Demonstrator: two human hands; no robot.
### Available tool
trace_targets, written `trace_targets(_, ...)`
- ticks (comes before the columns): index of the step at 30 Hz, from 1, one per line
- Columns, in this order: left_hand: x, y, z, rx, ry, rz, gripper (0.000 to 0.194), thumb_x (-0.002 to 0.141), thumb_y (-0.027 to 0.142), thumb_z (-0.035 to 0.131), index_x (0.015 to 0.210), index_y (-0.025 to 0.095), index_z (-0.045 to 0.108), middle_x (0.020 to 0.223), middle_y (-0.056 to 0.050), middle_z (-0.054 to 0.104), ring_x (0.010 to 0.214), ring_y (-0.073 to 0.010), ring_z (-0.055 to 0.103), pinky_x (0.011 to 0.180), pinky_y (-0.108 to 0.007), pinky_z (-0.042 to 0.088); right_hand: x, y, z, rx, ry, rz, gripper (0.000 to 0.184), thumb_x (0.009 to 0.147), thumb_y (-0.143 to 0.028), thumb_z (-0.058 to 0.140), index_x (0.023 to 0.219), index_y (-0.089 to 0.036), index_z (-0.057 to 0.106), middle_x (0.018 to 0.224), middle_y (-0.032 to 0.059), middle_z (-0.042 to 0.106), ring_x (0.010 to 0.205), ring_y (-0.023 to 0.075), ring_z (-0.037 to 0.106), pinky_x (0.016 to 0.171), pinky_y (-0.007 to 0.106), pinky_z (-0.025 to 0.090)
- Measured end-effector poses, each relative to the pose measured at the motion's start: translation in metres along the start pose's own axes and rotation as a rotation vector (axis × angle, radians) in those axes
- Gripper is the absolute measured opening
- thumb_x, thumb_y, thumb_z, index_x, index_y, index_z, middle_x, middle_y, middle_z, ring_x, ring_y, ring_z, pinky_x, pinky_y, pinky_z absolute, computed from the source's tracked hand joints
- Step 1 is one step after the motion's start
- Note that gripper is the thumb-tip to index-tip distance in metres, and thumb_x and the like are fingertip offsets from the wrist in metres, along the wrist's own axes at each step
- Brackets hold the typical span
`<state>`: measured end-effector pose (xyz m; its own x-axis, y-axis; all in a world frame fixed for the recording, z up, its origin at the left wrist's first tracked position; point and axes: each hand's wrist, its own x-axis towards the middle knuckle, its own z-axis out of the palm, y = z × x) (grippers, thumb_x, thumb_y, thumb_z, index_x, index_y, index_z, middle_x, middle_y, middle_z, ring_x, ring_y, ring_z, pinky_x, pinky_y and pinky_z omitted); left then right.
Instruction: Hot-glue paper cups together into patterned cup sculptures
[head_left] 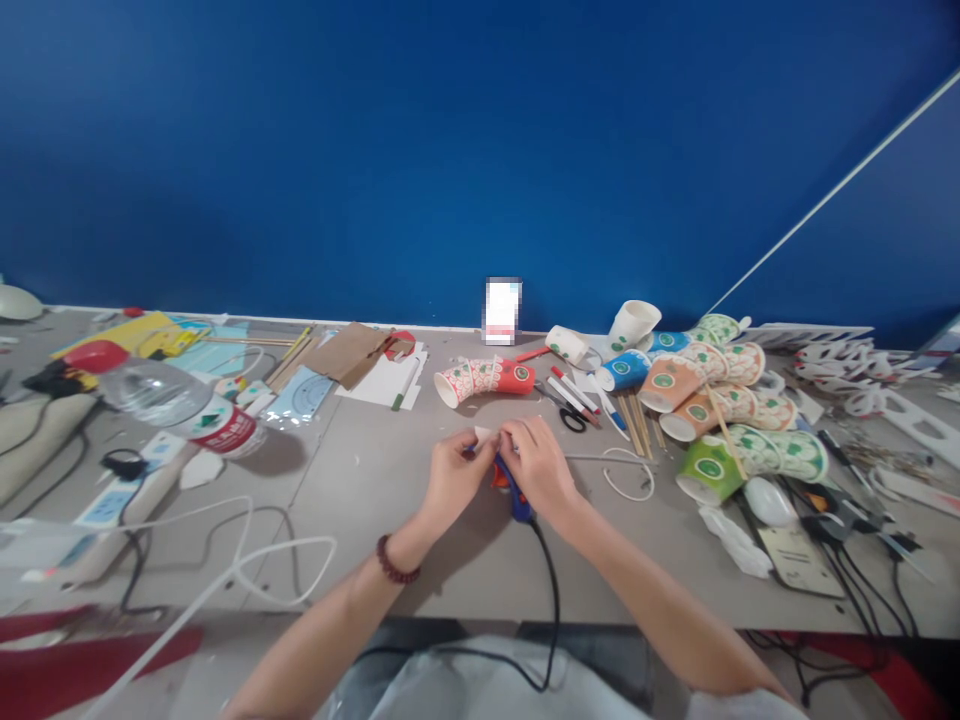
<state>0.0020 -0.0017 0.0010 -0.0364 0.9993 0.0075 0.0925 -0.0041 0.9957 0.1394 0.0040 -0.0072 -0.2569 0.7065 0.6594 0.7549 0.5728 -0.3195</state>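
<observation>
While the left hand (457,468) pinches a small white paper-like piece (484,435) between nearly closed fingers, the right hand (538,462) curls over a blue-and-orange plastic corded tool (519,503), its grip unclear. Tool's long axis runs away and slightly leftward, far end hidden; beyond, red-and-white paper cups (487,377) lie sideways, mouth leftward, contents indiscernible.

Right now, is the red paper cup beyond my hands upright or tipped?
Tipped: the red paper cup lies lengthwise along the table.

Shows a small white piece (484,434) in the left fingers (459,452), partly hidden, plus a black-corded blue-and-orange tool (519,502) slanting against the right hand (541,466)
</observation>
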Motion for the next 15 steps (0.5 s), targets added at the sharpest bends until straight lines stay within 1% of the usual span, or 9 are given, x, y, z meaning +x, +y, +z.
trace_targets(2,0.000,0.001,0.001,-0.005,0.004,0.008,0.029,0.075,0.038,0.069,0.060,0.014,0.063,0.060,0.000,0.059,0.063,-0.0140,0.054,0.056,-0.023,0.041,0.000,-0.001,0.000,-0.002,0.007,0.005,0.019,0.097,-0.016,0.043,0.088,-0.020,0.059,0.081,0.0073,0.062,0.077,0.0219,0.054,0.073,0.034,0.046)
trace_targets(4,-0.002,0.001,0.000,0.009,0.013,0.013,0.029,0.074,0.038,0.069,0.058,0.015,0.063,0.057,0.000,0.058,0.062,-0.0141,0.054,0.054,-0.022,0.040,0.002,0.003,-0.002,-0.006,0.010,0.021,0.019,0.096,-0.015,0.043,0.088,-0.020,0.059,0.081,0.0076,0.062,0.078,0.0222,0.054,0.073,0.034,0.046)
trace_targets(7,-0.006,-0.001,-0.001,0.035,0.028,0.005,0.027,0.072,0.036,0.071,0.056,0.015,0.064,0.055,0.001,0.059,0.059,-0.0136,0.053,0.051,-0.022,0.039,0.008,0.024,-0.010,-0.029,0.063,0.117,0.021,0.092,-0.012,0.041,0.086,-0.021,0.059,0.080,0.0069,0.061,0.079,0.0228,0.054,0.074,0.035,0.045)
trace_targets(9,-0.006,-0.002,-0.001,0.012,0.027,-0.017,0.026,0.072,0.036,0.072,0.057,0.015,0.066,0.057,0.000,0.061,0.059,-0.0140,0.055,0.052,-0.022,0.041,0.011,0.045,-0.018,-0.027,0.132,0.232,0.017,0.089,-0.014,0.043,0.084,-0.022,0.057,0.081,0.0060,0.061,0.081,0.0227,0.055,0.077,0.036,0.045)
trace_targets(11,-0.005,-0.003,-0.001,-0.067,0.008,-0.063,0.024,0.071,0.037,0.072,0.064,0.014,0.071,0.065,-0.003,0.067,0.064,-0.0158,0.059,0.057,-0.024,0.045,0.013,0.063,-0.024,-0.007,0.165,0.306,0.011,0.085,-0.017,0.046,0.083,-0.022,0.055,0.083,0.0067,0.061,0.081,0.0228,0.055,0.076,0.035,0.045)
trace_targets(13,-0.002,-0.003,-0.001,-0.158,-0.002,-0.091,0.023,0.070,0.038,0.074,0.072,0.014,0.075,0.077,-0.005,0.072,0.073,-0.0178,0.063,0.064,-0.026,0.049,0.013,0.075,-0.027,-0.023,0.138,0.363,0.013,0.084,-0.016,0.042,0.079,-0.022,0.052,0.079,0.0063,0.059,0.076,0.0228,0.053,0.073,0.035,0.043)
trace_targets(15,0.002,-0.003,-0.001,-0.220,0.008,-0.108,0.025,0.068,0.039,0.076,0.076,0.015,0.077,0.083,-0.006,0.073,0.078,-0.0178,0.063,0.070,-0.027,0.050,0.011,0.081,-0.025,-0.043,0.091,0.393,0.017,0.084,-0.014,0.037,0.076,-0.023,0.049,0.073,0.0049,0.055,0.071,0.0224,0.051,0.070,0.035,0.041)
